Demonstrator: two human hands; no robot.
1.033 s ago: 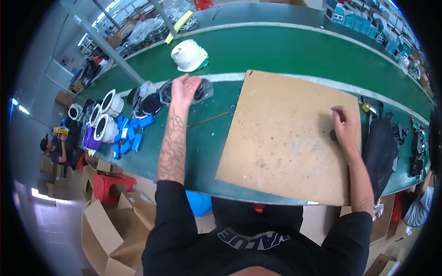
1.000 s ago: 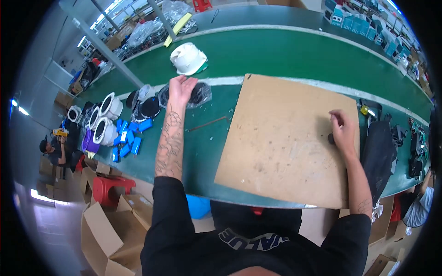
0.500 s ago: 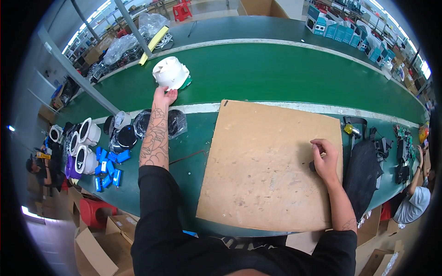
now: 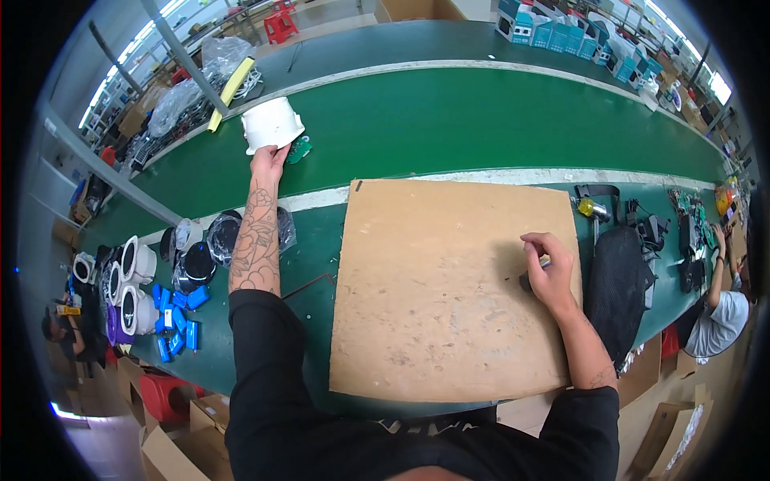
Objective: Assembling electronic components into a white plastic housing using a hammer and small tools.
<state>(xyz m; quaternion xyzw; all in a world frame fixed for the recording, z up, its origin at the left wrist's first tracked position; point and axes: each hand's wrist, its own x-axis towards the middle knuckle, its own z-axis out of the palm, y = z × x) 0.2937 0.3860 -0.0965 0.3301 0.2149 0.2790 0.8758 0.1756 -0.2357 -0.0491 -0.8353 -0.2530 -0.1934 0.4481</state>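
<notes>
My left hand [image 4: 269,160] reaches far out at the left and grips the near lower edge of a white plastic housing [image 4: 273,126] over the green belt. Beside the housing, close to my fingertips, is a green circuit board [image 4: 299,150]; whether it is attached cannot be made out. Above the right part of a worn cardboard sheet [image 4: 433,297], my right hand [image 4: 550,269] is curled closed. A small dark thing [image 4: 525,281] peeks out below its fingers, mostly hidden.
Several white housings [image 4: 139,311], blue battery-like packs [image 4: 178,321] and plastic-wrapped black round parts [image 4: 195,263] lie at the left. To the right are a yellow-handled screwdriver [image 4: 592,208], a black mesh bag [image 4: 622,284] and circuit boards [image 4: 690,232], with another person's arm [image 4: 718,276] near them.
The white housing has tilted in my left hand, hiding its opening, and more of the green board shows. My right hand stays curled over the cardboard. The whole view has shifted slightly.
</notes>
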